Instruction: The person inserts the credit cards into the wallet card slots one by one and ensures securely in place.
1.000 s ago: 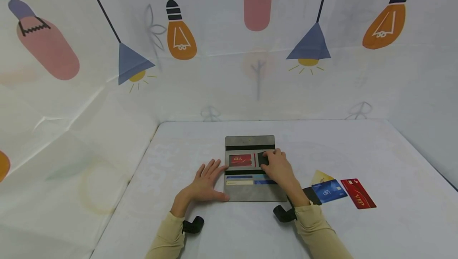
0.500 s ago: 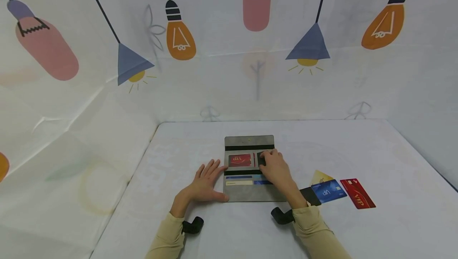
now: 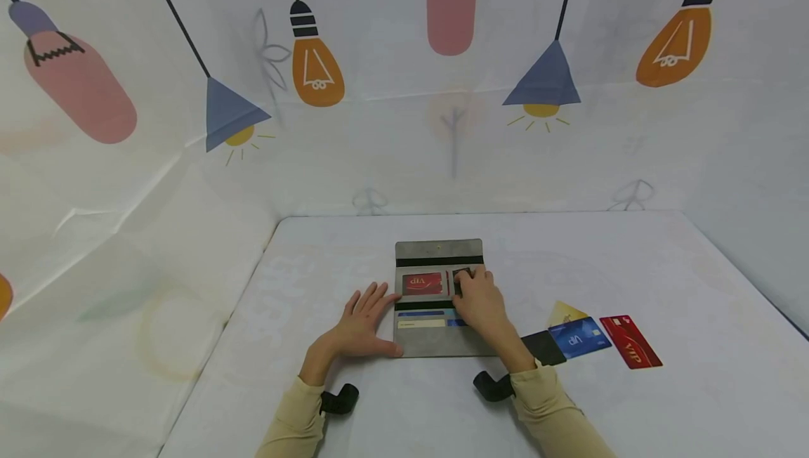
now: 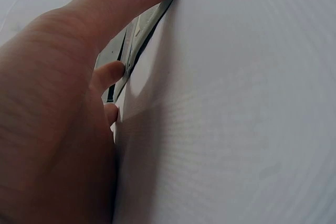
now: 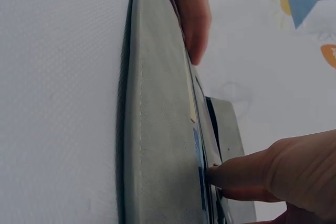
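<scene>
An unfolded grey wallet [image 3: 422, 345] lies on the table, its card pockets facing up. Its upper left pocket holds a red VIP card [image 3: 422, 284]; blue and cream card edges [image 3: 421, 324] show in the lower pockets. My left hand [image 3: 357, 331] lies spread at the wallet's left side, thumb at the lower corner and fingertips along the edge. With thumb and fingers, my right hand [image 3: 483, 307] pinches a black card [image 3: 457, 289] at the upper right pocket. The hand covers much of that card. In the right wrist view, my right thumb [image 5: 236, 174] touches the pocket layers.
Right of the wallet lie loose cards: a black one [image 3: 545, 348] partly behind the right wrist, a blue one [image 3: 580, 338], a gold one [image 3: 564, 312] and a red VIP one [image 3: 630, 342]. The white table [image 3: 341, 247] meets a patterned cloth wall [image 3: 392, 149].
My right hand has shifted slightly left and its fingers cover more of the black card. More of the loose black card shows beside the wrist. The left hand stays in place.
</scene>
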`<state>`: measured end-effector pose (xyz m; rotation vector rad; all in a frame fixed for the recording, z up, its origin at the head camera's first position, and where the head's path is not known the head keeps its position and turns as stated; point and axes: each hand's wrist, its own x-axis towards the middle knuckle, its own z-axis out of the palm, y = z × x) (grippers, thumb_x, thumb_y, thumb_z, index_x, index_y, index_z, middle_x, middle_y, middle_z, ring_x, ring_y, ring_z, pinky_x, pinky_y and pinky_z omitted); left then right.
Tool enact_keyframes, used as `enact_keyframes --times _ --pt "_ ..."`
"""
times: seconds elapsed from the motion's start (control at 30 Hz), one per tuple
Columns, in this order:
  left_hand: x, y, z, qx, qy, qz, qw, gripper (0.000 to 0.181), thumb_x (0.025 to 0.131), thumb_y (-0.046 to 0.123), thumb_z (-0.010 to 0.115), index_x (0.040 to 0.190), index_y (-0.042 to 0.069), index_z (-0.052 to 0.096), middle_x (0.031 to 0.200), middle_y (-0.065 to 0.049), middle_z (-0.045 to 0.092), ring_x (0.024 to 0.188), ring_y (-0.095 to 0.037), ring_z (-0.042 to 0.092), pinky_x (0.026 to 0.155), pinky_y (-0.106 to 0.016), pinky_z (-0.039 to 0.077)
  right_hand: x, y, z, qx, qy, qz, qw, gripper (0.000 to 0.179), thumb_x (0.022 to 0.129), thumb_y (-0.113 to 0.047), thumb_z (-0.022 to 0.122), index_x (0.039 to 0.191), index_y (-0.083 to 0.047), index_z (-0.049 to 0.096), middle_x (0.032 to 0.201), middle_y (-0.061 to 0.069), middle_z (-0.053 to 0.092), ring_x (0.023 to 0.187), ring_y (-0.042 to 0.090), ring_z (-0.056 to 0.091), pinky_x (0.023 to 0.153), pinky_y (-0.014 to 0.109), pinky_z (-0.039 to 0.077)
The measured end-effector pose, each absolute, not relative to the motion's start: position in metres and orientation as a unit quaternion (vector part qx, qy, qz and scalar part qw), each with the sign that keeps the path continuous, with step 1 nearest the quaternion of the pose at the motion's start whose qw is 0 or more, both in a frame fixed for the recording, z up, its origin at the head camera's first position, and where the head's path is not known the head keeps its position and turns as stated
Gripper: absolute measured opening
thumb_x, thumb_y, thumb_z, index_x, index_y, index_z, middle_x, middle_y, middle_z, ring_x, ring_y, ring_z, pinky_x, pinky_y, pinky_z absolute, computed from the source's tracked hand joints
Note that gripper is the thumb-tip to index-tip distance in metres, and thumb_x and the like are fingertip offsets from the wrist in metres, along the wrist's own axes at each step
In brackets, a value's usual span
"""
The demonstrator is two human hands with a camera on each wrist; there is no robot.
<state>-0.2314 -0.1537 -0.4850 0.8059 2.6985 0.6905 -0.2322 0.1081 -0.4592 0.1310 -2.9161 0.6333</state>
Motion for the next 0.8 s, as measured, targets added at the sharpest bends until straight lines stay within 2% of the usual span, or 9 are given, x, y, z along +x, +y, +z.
enact_keyframes --times 0.3,0.6,0.8 --pt "-0.232 -0.1552 -0.4886 0.281 0.923 0.234 0.118 0.099 0.077 0.058 0.075 0.156 0.019 0.029 0.166 -0.012 0.011 0.153 -0.032 0.0 0.118 -0.059 -0.003 -0.231 0.1067 -0.4604 0.021 -0.972 0.22 0.083 0.028 0.082 -0.009 0.073 0.108 0.0 0.067 0.104 0.025 0.056 0.1 0.039 0.053 0.07 0.049 0.054" --pt "-0.232 -0.1558 -0.4854 0.28 0.923 0.235 0.12 0.1 0.077 0.057 0.076 0.156 0.018 0.029 0.166 -0.013 0.01 0.153 -0.032 0.0 0.118 -0.059 -0.003 -0.2304 0.1004 -0.4664 0.037 -0.968 0.219 0.115 0.019 0.083 -0.004 0.072 0.1 0.001 0.067 0.099 0.026 0.056 0.096 0.039 0.054 0.066 0.048 0.054" --pt "-0.2323 -0.1551 -0.4859 0.277 0.924 0.235 0.123 0.1 0.077 0.058 0.075 0.156 0.018 0.029 0.166 -0.012 0.01 0.153 -0.031 -0.001 0.118 -0.058 -0.003 -0.2305 0.1025 -0.4673 0.018 -0.969 0.218 0.112 0.022 0.082 -0.009 0.076 0.1 0.0 0.067 0.097 0.022 0.057 0.094 0.037 0.056 0.066 0.048 0.054"
